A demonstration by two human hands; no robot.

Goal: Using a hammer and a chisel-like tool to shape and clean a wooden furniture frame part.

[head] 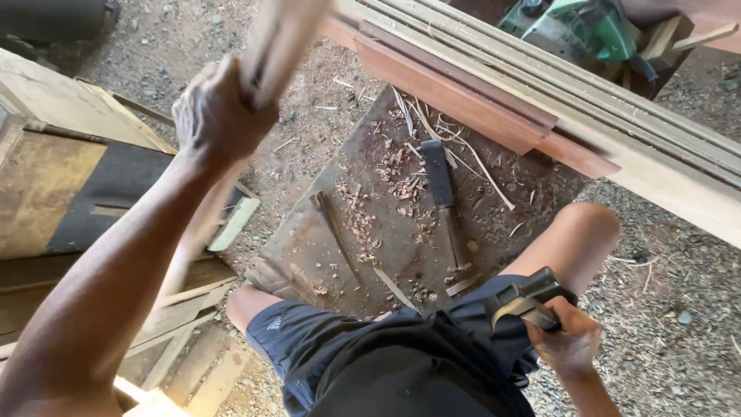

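Wooden strip [282, 38] stands upright in the clenched left hand [220, 112], upper left; right hand [571, 340] grips a claw hammer [525, 301] lower right.

Soft even daylight, faint shadows, raised wood strip [282, 38] motion-blurred

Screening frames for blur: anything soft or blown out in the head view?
Head view: the wooden stick in the raised left hand is smeared by motion blur; the hammer in the right hand and the chisel on the rusty metal sheet are sharp; light is even daylight, no glare.
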